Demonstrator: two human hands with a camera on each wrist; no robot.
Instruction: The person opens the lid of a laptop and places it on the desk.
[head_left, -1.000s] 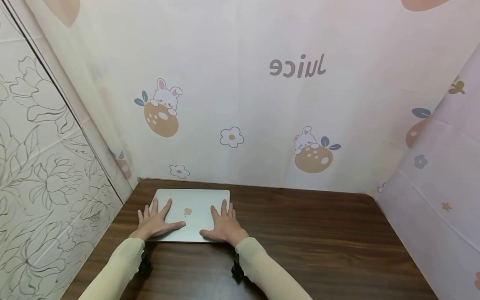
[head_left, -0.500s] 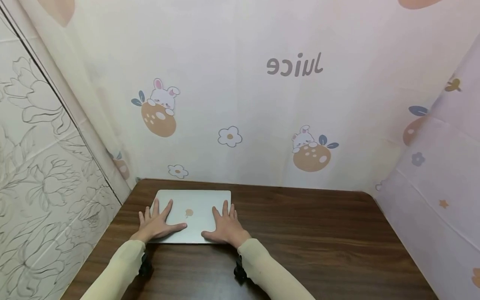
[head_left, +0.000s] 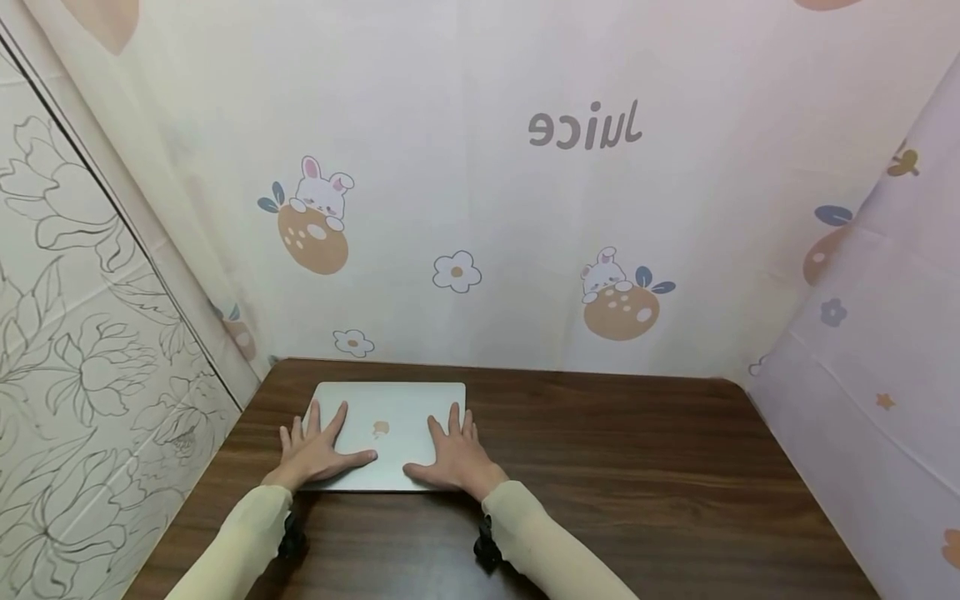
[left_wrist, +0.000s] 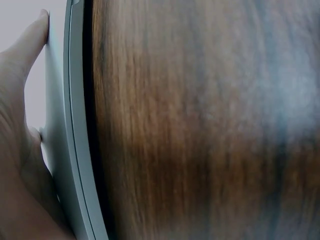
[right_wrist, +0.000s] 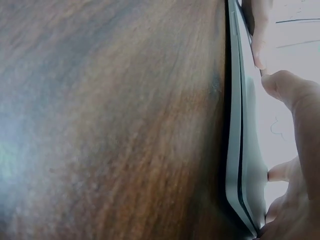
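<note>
A closed silver laptop [head_left: 396, 442] lay flat on the left part of a dark wood-grain table [head_left: 637, 475], close to its far edge. The person's left hand [head_left: 317, 454] rested on the left side of the lid with its fingers spread; the outer fingers reached past the laptop's left edge. The right hand [head_left: 455, 458] lay on the right side of the lid, its fingers spread too but closer together, the outer ones at the right edge. Both thumbs pointed inward, well apart, and an apple-shaped logo [head_left: 381, 427] showed between the hands. Both wrist views showed the laptop's near edge, with a thin seam between lid and base.

Pale sleeves covered both forearms, the left sleeve [head_left: 240, 537] and the right sleeve [head_left: 555, 542], and a small black device [head_left: 487, 546] showed under the right wrist. Beyond the table hung a white curtain [head_left: 510, 225] printed with rabbits, oranges and a mirrored word "Juice" [head_left: 585, 127]. On the left stood a panel [head_left: 75, 292] of line-drawn flowers; on the right, a pale cloth [head_left: 885, 333] with small stars and flowers
</note>
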